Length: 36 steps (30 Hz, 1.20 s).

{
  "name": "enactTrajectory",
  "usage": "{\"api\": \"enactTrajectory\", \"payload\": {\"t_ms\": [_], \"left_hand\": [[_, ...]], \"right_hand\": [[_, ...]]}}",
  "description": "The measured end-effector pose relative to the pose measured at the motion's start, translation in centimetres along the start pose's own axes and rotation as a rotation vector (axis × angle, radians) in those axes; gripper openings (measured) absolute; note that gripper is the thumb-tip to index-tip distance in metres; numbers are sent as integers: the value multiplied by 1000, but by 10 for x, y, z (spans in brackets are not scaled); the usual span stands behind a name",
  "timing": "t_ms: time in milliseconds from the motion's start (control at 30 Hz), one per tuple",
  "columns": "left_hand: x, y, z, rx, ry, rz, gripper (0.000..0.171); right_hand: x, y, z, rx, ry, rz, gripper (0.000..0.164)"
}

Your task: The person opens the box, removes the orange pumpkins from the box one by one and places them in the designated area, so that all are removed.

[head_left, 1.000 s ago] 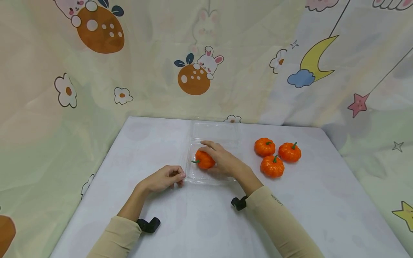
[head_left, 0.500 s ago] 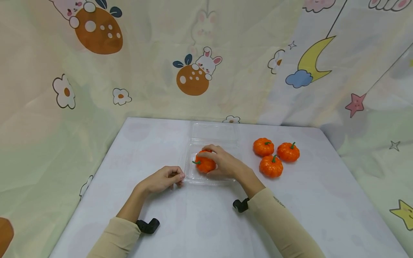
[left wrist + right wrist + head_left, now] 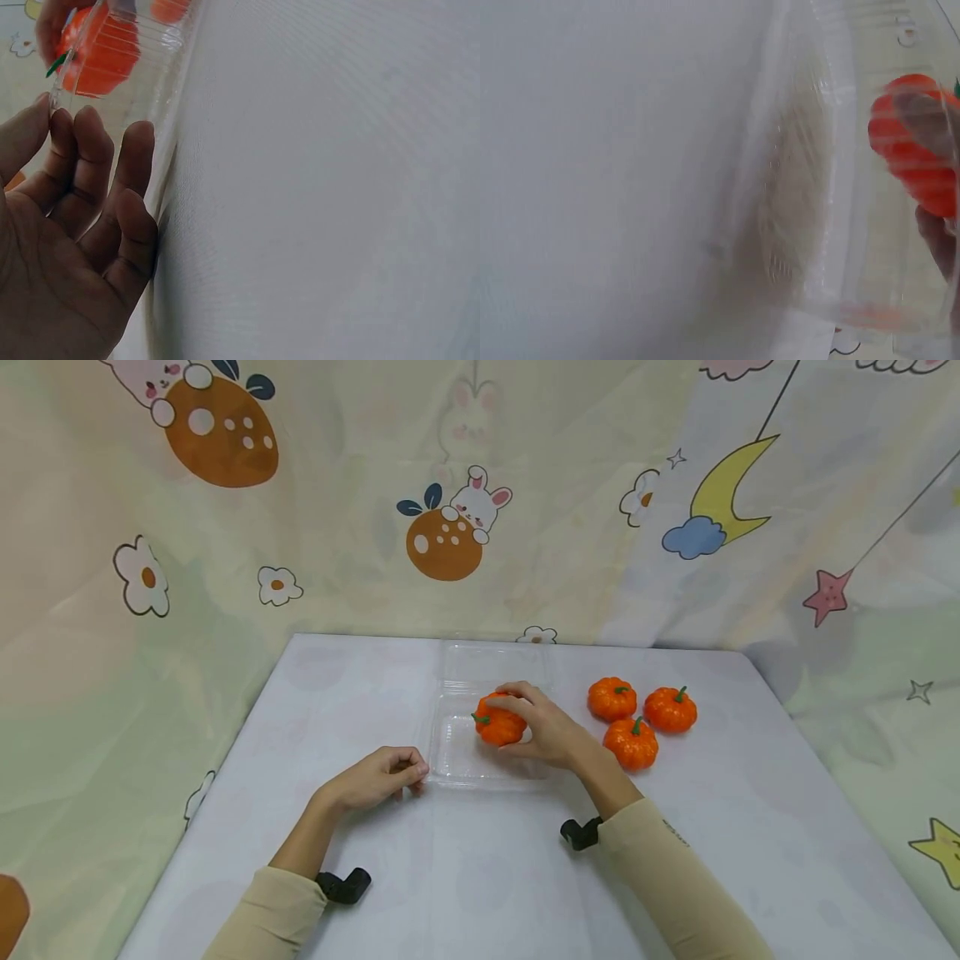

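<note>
A clear plastic clamshell box (image 3: 457,766) lies with its lid folded back toward the wall. My left hand (image 3: 382,777) is at its near left corner; in the left wrist view, thumb and index finger (image 3: 64,131) pinch the rim while the other fingers curl loosely. My right hand (image 3: 551,727) grips a small orange pumpkin (image 3: 495,724) with a green stem, thumb on the near side and fingers over the far side. The pumpkin is over the box's base; whether it touches the bottom I cannot tell. Through the box wall, the right wrist view shows this pumpkin (image 3: 911,142), slightly blurred.
Several more things lie around: three like pumpkins, one at the back (image 3: 612,699), one at the right (image 3: 671,710) and one nearer (image 3: 632,744), grouped right of the box. The white table (image 3: 465,877) ends at a printed cloth backdrop (image 3: 337,510).
My right hand has carried the pumpkin from the box's left side rightward and a little away from me. The left hand stays at the corner.
</note>
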State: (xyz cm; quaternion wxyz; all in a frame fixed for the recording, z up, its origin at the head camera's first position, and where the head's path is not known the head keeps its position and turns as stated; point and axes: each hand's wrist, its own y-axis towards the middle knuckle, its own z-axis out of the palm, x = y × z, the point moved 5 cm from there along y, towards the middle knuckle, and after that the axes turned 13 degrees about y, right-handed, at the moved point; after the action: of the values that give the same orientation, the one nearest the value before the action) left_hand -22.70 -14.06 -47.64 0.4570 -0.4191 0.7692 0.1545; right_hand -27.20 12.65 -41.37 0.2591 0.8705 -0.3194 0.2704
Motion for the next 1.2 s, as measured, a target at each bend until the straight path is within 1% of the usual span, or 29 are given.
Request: {"api": "enactTrajectory", "payload": {"t_ms": [100,233,333,467,700,900,1000,1200], "left_hand": [[0,0,0,4,4,1,28],[0,0,-1,1,10,-1,30],[0,0,-1,2,14,0,32],[-1,2,0,8,17,-1,32],[-3,3,0,12,26,0,32],[-2,5,1,14,28,5,32],[-2,6,1,12,31,10,32],[0,5,0,10,38,13,30]], "right_hand": [[-3,-7,-8,-32,5,-5,69],[-7,-14,-17,-99,18,-35,70],[-11,-21,-22,-139,21,-38,71],[-14,-31,-30,-170,9,-15,73],[-20,-47,-48,-212,5,24,71],[-21,-62,-65,-272,-6,14,75],[-23,-71,-72,-304,-23,18,77],[-24,-93,-84,-355,-80,60,78]]}}
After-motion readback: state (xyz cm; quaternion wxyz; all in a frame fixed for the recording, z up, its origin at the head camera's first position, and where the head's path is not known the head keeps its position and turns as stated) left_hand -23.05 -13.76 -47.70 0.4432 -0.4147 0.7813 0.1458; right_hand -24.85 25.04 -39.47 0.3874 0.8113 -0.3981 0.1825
